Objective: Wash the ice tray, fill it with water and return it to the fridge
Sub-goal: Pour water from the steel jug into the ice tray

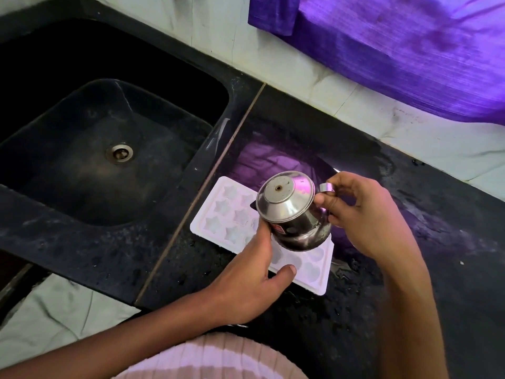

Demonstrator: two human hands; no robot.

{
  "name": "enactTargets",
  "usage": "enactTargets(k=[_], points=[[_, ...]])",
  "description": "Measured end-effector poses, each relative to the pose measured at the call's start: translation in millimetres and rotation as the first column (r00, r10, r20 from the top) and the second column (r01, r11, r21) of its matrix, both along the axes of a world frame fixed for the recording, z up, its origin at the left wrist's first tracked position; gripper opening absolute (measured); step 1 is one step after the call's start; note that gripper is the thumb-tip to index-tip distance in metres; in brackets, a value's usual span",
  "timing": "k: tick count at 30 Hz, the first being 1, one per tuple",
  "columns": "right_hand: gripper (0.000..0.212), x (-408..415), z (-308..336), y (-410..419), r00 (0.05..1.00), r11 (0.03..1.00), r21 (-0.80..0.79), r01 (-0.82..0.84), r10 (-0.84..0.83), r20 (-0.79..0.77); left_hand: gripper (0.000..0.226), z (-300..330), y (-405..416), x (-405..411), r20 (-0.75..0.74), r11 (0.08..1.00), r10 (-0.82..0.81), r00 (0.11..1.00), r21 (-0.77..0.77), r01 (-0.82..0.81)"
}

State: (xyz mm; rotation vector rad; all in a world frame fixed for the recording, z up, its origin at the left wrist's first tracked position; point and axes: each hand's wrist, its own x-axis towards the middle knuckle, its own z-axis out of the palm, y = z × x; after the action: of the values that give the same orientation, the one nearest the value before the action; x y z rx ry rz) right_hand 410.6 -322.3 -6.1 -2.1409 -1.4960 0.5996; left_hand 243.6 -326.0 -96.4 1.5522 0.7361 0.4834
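Note:
A white ice tray (218, 212) with star and heart moulds lies flat on the black counter (410, 242), just right of the sink. Above its middle hangs a lidded steel jug (292, 212), tilted toward the tray's left end. My right hand (366, 214) grips the jug's handle. My left hand (251, 274) rests on the tray's near edge, fingers reaching under the jug and thumb lying along the rim. The jug hides the tray's middle cells.
A deep black sink (90, 165) with a metal drain (119, 153) fills the left. A purple cloth (410, 50) hangs over the tiled wall at the back right. The counter's front edge runs near my body.

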Motion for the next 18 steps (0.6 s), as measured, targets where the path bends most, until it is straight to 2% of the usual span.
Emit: enactTargets(k=[3, 11, 18], points=[[0.014, -1.9, 1.8, -0.1, 1.0, 1.0, 0.017, -0.011, 0.011, -0.006, 0.083, 0.4, -1.7, -1.3, 0.019, 1.0, -0.017, 1.0, -0.015, 0.017], [0.017, -12.8, 8.8, 2.6, 0.988, 0.994, -0.035, -0.106, 0.109, 0.111, 0.082, -3.3, -11.2, -6.3, 0.058, 0.993, -0.069, 0.996, -0.093, 0.074], [0.02, -17.3, 11.6, 3.4, 0.977, 0.989, -0.065, -0.134, 0.143, 0.156, 0.075, -13.1, -16.8, -2.6, 0.046, 0.995, -0.025, 0.999, -0.093, 0.029]])
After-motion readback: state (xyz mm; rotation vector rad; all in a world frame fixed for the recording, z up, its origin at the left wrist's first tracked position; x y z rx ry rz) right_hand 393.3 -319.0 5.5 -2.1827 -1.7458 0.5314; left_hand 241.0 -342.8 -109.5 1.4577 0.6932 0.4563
